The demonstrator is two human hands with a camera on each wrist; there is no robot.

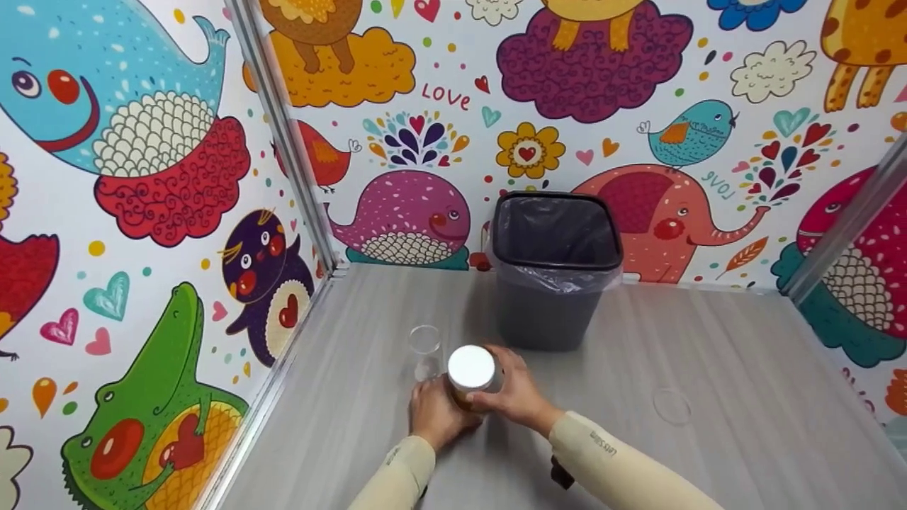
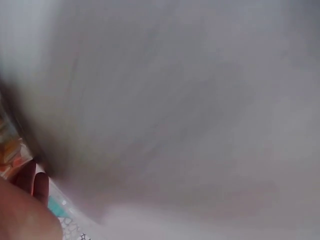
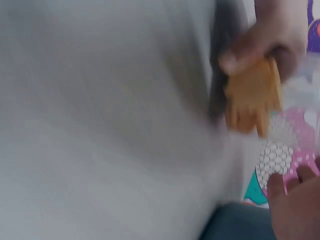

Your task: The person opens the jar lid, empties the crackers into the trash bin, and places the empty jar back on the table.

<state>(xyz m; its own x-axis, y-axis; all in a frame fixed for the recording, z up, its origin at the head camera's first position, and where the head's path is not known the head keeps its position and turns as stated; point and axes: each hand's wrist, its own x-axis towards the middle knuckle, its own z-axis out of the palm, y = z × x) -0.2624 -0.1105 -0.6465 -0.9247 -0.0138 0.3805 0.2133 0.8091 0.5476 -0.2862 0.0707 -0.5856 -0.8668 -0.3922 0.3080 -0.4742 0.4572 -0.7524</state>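
Both of my hands hold a clear jar with a white lid (image 1: 472, 367) above the tabletop. My right hand (image 1: 521, 393) wraps round its upper side, thumb in front. Lower down, my left hand (image 1: 441, 411) grips the jar from the left. A yellow-orange, notched block (image 3: 252, 92) shows by the left hand's thumb (image 3: 240, 52) in the right wrist view; blur leaves it unclear how it sits in the jar. Left of the jar stands a clear cup (image 1: 425, 340). The left wrist view catches only part of the left hand (image 2: 30, 210) at its corner.
A grey bin (image 1: 545, 312) with a clear liner stands behind the hands, near the back wall. On the right of the tabletop (image 1: 744, 354) lies a thin clear disc or ring (image 1: 672, 406). Cartoon-printed walls with metal corner posts (image 1: 297, 156) enclose the table.
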